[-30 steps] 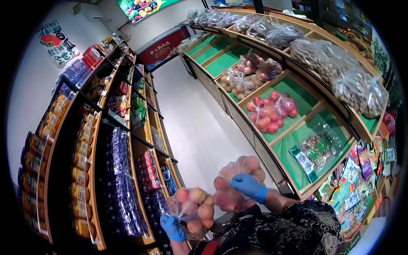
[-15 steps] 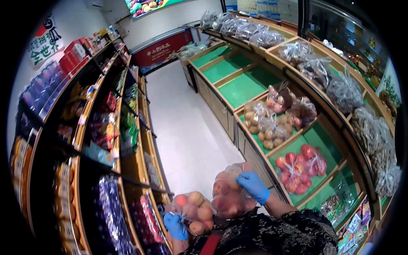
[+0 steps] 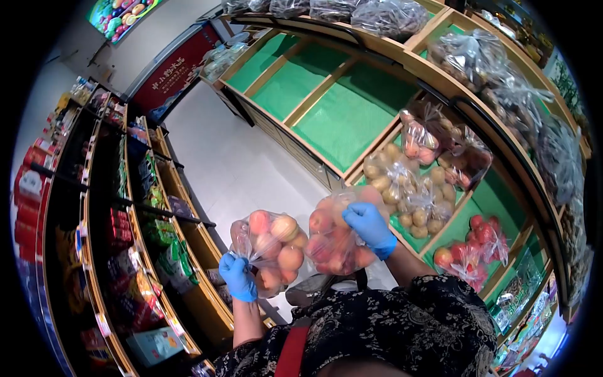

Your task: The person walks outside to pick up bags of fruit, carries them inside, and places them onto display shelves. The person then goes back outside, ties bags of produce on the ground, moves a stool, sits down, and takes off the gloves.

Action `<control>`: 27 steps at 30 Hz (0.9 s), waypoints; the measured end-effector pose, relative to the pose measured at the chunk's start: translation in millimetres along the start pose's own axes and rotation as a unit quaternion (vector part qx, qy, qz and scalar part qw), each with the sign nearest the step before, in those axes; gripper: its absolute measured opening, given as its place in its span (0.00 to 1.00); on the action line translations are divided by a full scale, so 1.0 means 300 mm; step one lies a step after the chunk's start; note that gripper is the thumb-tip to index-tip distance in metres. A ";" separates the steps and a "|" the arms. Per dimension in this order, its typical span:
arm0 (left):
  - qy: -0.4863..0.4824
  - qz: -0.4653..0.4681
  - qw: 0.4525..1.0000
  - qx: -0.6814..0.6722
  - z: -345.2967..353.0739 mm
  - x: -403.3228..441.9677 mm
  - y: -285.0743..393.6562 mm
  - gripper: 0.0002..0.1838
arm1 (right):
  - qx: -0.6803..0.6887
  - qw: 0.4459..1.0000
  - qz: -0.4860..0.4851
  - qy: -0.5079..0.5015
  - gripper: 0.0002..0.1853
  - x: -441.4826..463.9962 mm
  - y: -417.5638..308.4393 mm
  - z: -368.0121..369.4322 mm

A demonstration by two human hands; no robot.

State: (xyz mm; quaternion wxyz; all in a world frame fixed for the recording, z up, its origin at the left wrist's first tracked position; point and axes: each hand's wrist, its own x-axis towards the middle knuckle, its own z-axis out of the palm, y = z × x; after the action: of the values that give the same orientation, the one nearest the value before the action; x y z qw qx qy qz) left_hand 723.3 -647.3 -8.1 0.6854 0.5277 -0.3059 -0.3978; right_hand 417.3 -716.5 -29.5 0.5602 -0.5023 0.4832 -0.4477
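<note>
My left hand [image 3: 239, 278], in a blue glove, is closed on the gathered neck of a clear bag of peaches [image 3: 275, 245]. Also gloved in blue, my right hand [image 3: 372, 227] grips the top of a second bag of peaches [image 3: 333, 235]. Both bags hang side by side in front of my body above the aisle floor, close together. Through the plastic the fruit looks orange to red. To the right of my right hand, bags of round tan fruit [image 3: 411, 191] lie in a wooden bin.
On the right stands a wooden display with green-lined compartments [image 3: 345, 119] and bags of red fruit [image 3: 471, 251]. Its upper shelf carries bags of dark produce [image 3: 468, 60]. Shelves of packaged goods [image 3: 135, 251] line the left. A red freezer [image 3: 166, 72] stands beyond the aisle floor [image 3: 220, 151].
My view has swung right, toward the display bins. Both hands and their peach bags now sit higher in view, held farther out from my body. Each hand keeps its hold.
</note>
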 end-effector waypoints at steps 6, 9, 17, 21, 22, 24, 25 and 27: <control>-0.058 -0.046 0.997 0.014 0.322 0.569 -0.110 0.15 | -0.061 0.997 0.025 0.045 0.17 0.501 0.045 -0.105; -0.067 -0.093 0.993 0.020 0.517 0.800 -0.179 0.16 | -0.043 0.996 0.029 0.077 0.17 0.700 0.030 -0.143; -0.302 -0.200 0.932 0.021 0.853 1.288 -0.437 0.13 | -0.176 0.969 0.035 0.170 0.14 1.128 0.031 -0.227; -0.401 -0.231 0.886 0.035 1.011 1.470 -0.621 0.16 | -0.199 0.965 0.062 0.159 0.13 1.247 0.149 -0.289; -0.417 -0.246 0.874 0.033 1.047 1.516 -0.665 0.16 | -0.225 0.955 0.068 0.181 0.13 1.273 0.153 -0.295; -0.446 -0.274 0.851 0.031 1.109 1.583 -0.728 0.16 | -0.274 0.932 0.082 0.222 0.12 1.297 0.154 -0.293; -0.428 -0.299 0.853 0.025 1.153 1.581 -0.707 0.16 | -0.270 0.928 0.105 0.233 0.11 1.287 0.140 -0.296; -0.438 -0.298 0.848 0.022 1.188 1.598 -0.808 0.17 | -0.271 0.920 0.096 0.264 0.10 1.285 0.182 -0.274</control>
State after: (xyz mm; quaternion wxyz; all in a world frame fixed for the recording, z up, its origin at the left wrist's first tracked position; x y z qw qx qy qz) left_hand 608.1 -1265.2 -151.6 0.3171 0.3793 -0.4108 -0.7661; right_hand 387.7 -1102.7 -121.3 0.2947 -0.4495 0.7626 -0.3599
